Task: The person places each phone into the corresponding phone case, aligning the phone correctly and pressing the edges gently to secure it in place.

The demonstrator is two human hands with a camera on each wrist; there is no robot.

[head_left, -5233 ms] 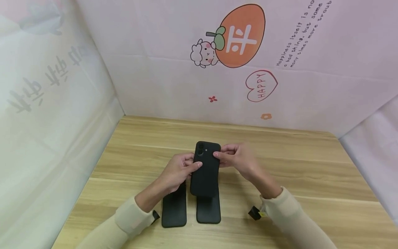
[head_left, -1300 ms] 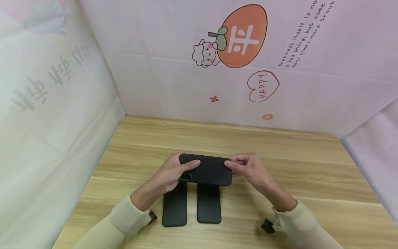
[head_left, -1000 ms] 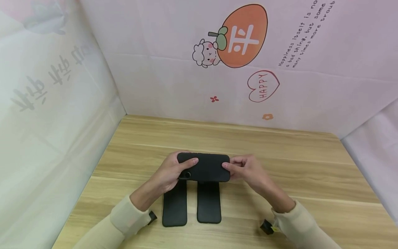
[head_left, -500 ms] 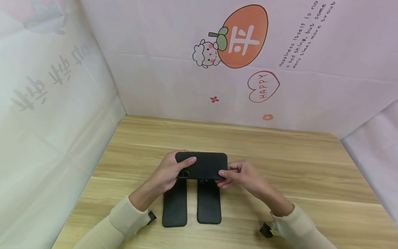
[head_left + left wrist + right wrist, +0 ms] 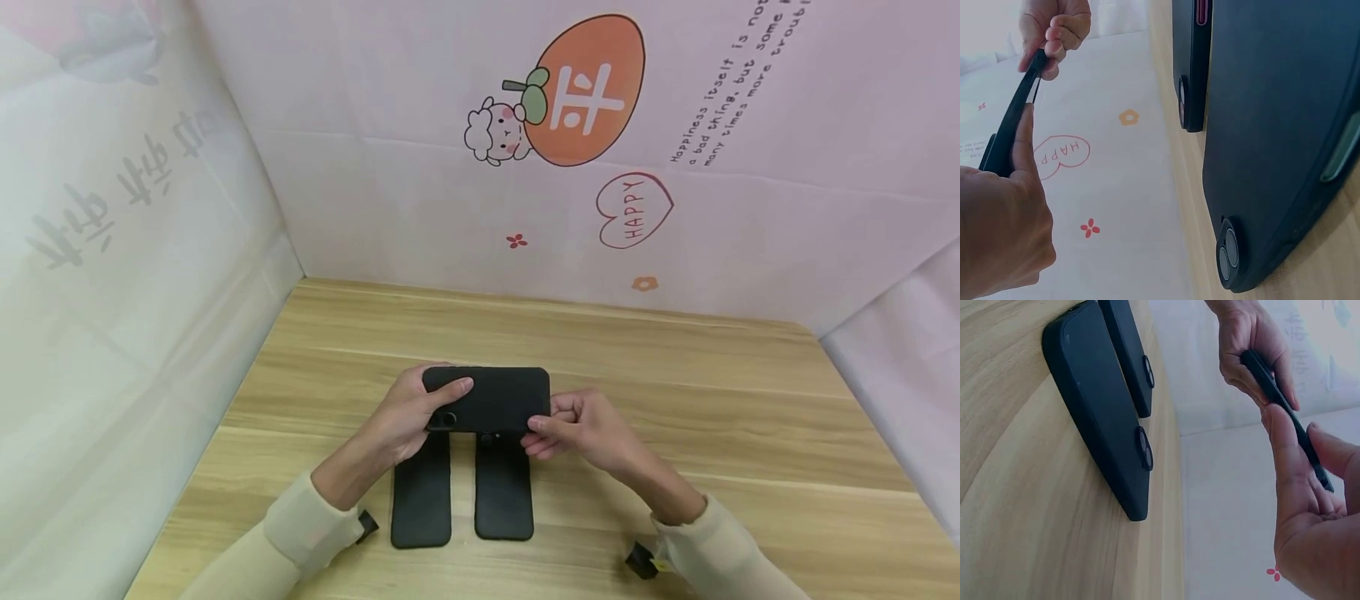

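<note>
A black phone in a black case (image 5: 502, 398) is held sideways above the table, its camera end to the left and its back facing up. My left hand (image 5: 401, 415) grips the camera end, thumb across the back and fingers underneath. At the other end, my right hand (image 5: 588, 429) pinches the lower corner between thumb and fingers. Seen edge-on in the left wrist view, the phone in its case (image 5: 1009, 128) shows a thin bright gap along its edge near the right hand (image 5: 1063, 28). The underside is hidden in the head view.
Two more black cased phones, a left one (image 5: 422, 508) and a right one (image 5: 504, 500), lie side by side below the hands, backs up. Their upper ends are partly covered in the head view. Behind the wooden table (image 5: 675, 367) hangs a printed white cloth (image 5: 390, 208).
The held phone was upright five seconds ago and has since been turned sideways. Over the last second it shifted slightly left, and my right hand slid down to its lower right corner.
</note>
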